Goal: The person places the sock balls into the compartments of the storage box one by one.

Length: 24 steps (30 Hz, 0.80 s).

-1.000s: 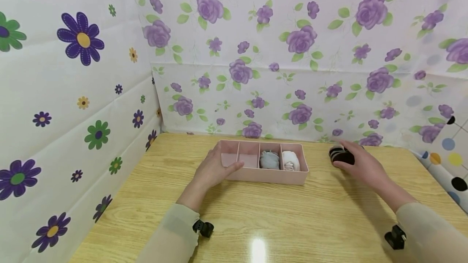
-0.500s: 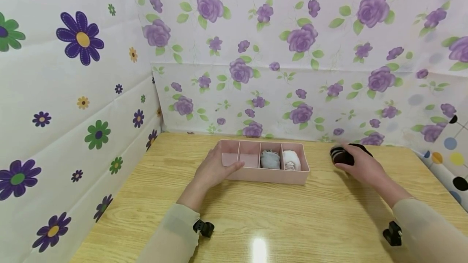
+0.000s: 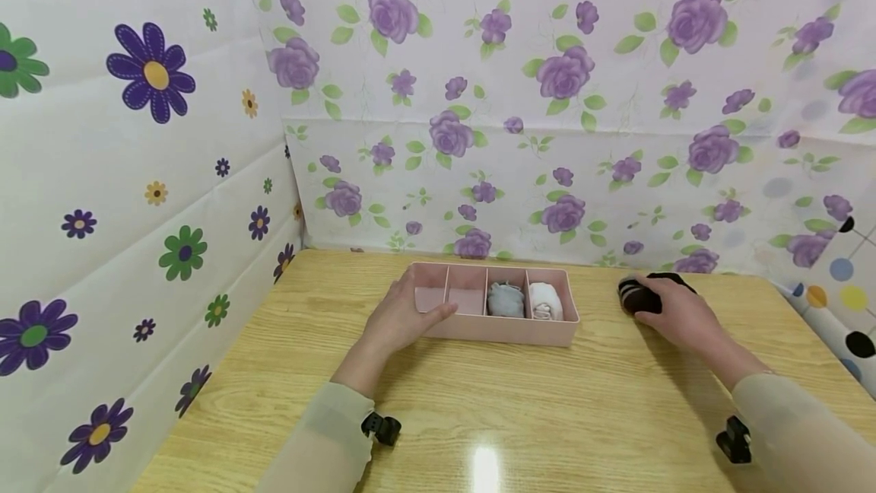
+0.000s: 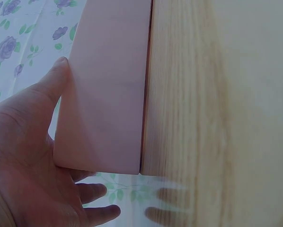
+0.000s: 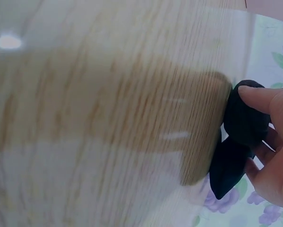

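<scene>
My left hand rests on the left end of a pink divided storage box. Its thumb lies over the front rim, and its fingers stretch fairly straight past the end wall in the left wrist view. A grey rolled sock and a white rolled sock sit in the two right compartments; the two left ones hold nothing. At the table's back right, my right hand holds a dark striped rolled sock between thumb and fingers. Another black bundle lies against it, partly behind the hand.
The wooden table has its back edge against a purple-flowered cloth. A daisy-patterned cloth hangs along the left, and a dotted cloth is at the right.
My right hand has shifted slightly at the dark socks, its thumb moving a little to the right; more of the black bundle shows behind it. My left hand and the box stay put.
</scene>
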Each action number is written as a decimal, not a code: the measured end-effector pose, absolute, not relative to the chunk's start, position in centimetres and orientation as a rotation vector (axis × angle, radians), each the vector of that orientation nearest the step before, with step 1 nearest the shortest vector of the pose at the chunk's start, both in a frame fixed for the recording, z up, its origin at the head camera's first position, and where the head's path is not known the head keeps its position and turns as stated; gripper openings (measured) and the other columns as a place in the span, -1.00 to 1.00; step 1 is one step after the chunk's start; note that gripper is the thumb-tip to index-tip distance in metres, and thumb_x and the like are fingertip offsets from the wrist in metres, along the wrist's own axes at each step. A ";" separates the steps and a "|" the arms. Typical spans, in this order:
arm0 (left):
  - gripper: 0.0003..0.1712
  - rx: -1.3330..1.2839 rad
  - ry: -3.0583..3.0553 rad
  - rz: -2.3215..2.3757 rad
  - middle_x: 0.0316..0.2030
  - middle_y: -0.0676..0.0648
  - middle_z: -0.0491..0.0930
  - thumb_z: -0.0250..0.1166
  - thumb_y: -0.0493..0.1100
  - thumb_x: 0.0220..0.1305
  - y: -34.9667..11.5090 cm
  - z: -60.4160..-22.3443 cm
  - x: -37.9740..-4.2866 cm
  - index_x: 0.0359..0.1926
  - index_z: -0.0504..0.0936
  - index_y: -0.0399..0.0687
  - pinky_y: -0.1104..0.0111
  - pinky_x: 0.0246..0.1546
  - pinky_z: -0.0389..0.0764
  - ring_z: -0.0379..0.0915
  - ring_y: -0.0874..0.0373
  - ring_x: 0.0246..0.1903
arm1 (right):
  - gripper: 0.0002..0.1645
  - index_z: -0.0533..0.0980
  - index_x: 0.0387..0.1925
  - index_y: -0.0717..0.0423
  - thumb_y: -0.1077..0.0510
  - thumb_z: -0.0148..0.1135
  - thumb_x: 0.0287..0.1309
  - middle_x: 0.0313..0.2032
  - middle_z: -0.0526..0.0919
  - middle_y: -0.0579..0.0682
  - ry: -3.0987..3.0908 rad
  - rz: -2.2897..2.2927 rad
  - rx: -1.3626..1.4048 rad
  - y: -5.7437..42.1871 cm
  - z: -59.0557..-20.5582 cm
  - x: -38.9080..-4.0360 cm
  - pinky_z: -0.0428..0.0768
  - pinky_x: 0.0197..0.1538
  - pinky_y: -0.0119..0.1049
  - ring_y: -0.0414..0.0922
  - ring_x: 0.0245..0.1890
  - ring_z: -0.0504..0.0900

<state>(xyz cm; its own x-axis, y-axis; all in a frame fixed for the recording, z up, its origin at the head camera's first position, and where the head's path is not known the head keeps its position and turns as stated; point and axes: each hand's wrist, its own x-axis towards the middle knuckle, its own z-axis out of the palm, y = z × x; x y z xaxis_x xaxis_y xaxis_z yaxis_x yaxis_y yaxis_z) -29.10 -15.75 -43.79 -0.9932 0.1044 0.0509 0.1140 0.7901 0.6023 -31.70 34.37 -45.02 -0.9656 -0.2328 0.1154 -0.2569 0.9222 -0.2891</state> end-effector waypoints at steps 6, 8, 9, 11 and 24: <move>0.47 -0.178 -2.955 -1.002 0.74 -0.32 -0.01 0.34 0.60 0.35 -15.8 -43.8 -29.1 0.80 -0.15 -0.23 -0.24 0.60 0.19 -0.05 -0.28 0.70 | -0.13 0.36 0.61 0.30 0.15 0.50 0.42 0.42 0.42 0.58 -2.997 0.442 0.383 34.2 -45.0 -31.4 0.41 0.26 0.64 0.62 0.35 0.39; 0.46 -0.180 -2.955 -1.003 0.73 -0.32 -0.01 0.35 0.58 0.36 -15.7 -43.8 -29.1 0.79 -0.14 -0.24 -0.25 0.60 0.19 -0.06 -0.29 0.70 | -0.14 0.36 0.61 0.30 0.14 0.49 0.43 0.43 0.41 0.58 -2.999 0.464 0.396 34.1 -45.0 -31.2 0.42 0.27 0.61 0.61 0.36 0.39; 0.45 -0.180 -2.955 -1.002 0.73 -0.33 -0.01 0.35 0.57 0.37 -15.7 -43.8 -29.1 0.79 -0.14 -0.24 -0.25 0.60 0.19 -0.06 -0.29 0.70 | -0.14 0.36 0.61 0.30 0.14 0.49 0.43 0.43 0.41 0.58 -2.998 0.479 0.405 34.1 -45.0 -31.1 0.43 0.27 0.60 0.61 0.37 0.39; 0.43 -0.179 -2.957 -1.000 0.73 -0.33 0.00 0.35 0.54 0.39 -15.7 -43.8 -29.1 0.79 -0.14 -0.25 -0.27 0.59 0.19 -0.06 -0.30 0.70 | -0.16 0.38 0.59 0.33 0.15 0.49 0.43 0.43 0.41 0.58 -2.994 0.508 0.420 34.0 -45.0 -30.9 0.45 0.27 0.57 0.60 0.38 0.38; 0.43 -0.170 -2.965 -1.008 0.75 -0.29 -0.03 0.36 0.53 0.40 -15.6 -43.8 -29.1 0.80 -0.16 -0.23 -0.28 0.58 0.21 -0.10 -0.27 0.71 | -0.28 0.52 0.46 0.36 0.12 0.51 0.42 0.38 0.49 0.55 -2.933 0.554 0.416 33.3 -45.0 -29.7 0.49 0.23 0.56 0.56 0.34 0.46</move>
